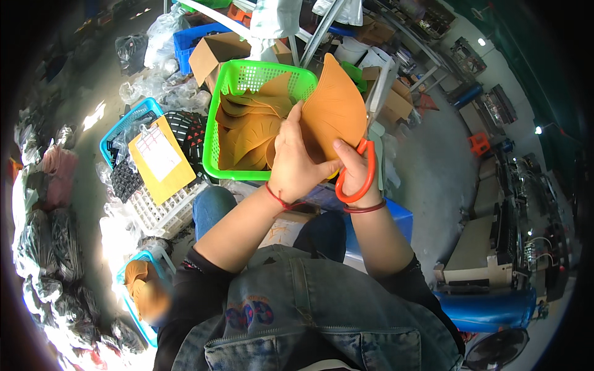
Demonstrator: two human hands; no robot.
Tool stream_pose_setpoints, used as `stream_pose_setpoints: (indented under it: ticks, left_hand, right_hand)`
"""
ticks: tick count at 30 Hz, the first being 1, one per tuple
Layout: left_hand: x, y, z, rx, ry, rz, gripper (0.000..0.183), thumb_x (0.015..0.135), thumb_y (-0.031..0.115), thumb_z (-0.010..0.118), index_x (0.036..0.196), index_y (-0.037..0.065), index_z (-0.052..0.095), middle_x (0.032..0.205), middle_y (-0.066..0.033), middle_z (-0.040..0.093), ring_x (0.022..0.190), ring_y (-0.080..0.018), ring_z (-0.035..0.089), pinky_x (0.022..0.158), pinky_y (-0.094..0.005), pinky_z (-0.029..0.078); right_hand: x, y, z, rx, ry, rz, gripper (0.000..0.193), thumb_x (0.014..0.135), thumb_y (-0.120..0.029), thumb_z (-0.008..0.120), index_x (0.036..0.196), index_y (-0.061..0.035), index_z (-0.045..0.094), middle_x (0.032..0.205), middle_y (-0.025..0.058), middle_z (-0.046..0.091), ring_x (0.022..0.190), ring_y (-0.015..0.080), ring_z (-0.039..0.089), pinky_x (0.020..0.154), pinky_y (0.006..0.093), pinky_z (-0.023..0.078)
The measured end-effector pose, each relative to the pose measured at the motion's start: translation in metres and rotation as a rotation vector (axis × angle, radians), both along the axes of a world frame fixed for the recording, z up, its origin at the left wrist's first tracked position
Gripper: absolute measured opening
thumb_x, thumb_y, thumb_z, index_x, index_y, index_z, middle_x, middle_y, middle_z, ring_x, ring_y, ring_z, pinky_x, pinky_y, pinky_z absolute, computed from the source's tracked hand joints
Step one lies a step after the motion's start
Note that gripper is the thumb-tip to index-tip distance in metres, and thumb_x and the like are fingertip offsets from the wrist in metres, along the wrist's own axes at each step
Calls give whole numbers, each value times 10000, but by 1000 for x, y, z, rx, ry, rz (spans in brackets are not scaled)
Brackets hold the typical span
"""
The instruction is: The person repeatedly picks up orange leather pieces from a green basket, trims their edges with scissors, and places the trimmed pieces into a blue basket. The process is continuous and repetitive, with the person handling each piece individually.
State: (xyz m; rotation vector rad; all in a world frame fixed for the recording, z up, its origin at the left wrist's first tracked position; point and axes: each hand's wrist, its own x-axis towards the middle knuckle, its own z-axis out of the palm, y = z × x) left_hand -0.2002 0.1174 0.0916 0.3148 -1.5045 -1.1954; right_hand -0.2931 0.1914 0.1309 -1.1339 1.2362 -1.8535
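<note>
A tan, fan-shaped sheet (337,102) with fine creases and a scalloped edge stands tilted up in front of me. My left hand (294,154) grips its left side, thumb pointing right. With my right hand (356,176) I hold scissors (370,164) by their red-orange loop handles; the metal blades point away, beside the sheet's right edge. The right thumb also presses on the sheet's lower right part. Just beyond my left hand is a bright green plastic basket (212,145), which holds several similar tan pieces (247,136).
At the left are a blue crate (105,142), a white crate (164,216) and a yellow envelope (158,176) with a paper on it. More tan pieces (145,287) lie in a blue basket at lower left. Cardboard boxes (213,52) stand behind; machinery (482,253) lines the right.
</note>
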Motion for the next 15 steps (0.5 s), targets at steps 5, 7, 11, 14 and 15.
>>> stream_pose_setpoints:
  ticks: [5, 7, 11, 14, 15]
  left_hand:
    - [15, -22, -12, 606, 364, -809, 510, 871, 15, 585, 1329, -13, 365, 1249, -133, 527, 1142, -205, 531, 972, -318, 427]
    - [16, -25, -16, 718, 397, -887, 378, 911, -10, 502, 1282, -20, 428, 1187, -127, 584, 1096, -172, 569, 946, -295, 455]
    - [16, -24, -22, 781, 430, -932, 329, 907, -1, 519, 1232, -17, 468, 1146, -117, 604, 1052, -164, 594, 910, -282, 478]
    - [17, -21, -23, 790, 437, -925, 279, 907, 5, 525, 1183, -14, 498, 1092, -103, 626, 1001, -151, 615, 875, -269, 496]
    - [17, -20, -24, 785, 436, -913, 267, 906, 7, 528, 1172, -12, 503, 1077, -99, 630, 986, -146, 620, 864, -266, 501]
  right_hand:
    - [-8, 4, 15, 21, -77, 31, 438, 827, -91, 540, 1240, 41, 473, 1170, 148, 579, 1071, 243, 571, 921, 359, 448]
    - [-10, 4, 18, 9, -64, 58, 446, 811, -81, 541, 1233, 47, 477, 1172, 157, 577, 1065, 256, 574, 918, 365, 452]
    - [-7, 7, 21, -9, 0, 7, 441, 805, -72, 548, 1225, 49, 482, 1161, 149, 583, 1056, 243, 576, 922, 356, 449]
    - [-5, 8, 21, -26, 17, -27, 436, 803, -50, 550, 1222, 48, 485, 1153, 143, 586, 1054, 233, 576, 925, 349, 445]
    - [-5, 8, 21, -34, 13, -31, 434, 803, -42, 549, 1222, 48, 486, 1153, 141, 587, 1055, 230, 575, 926, 346, 444]
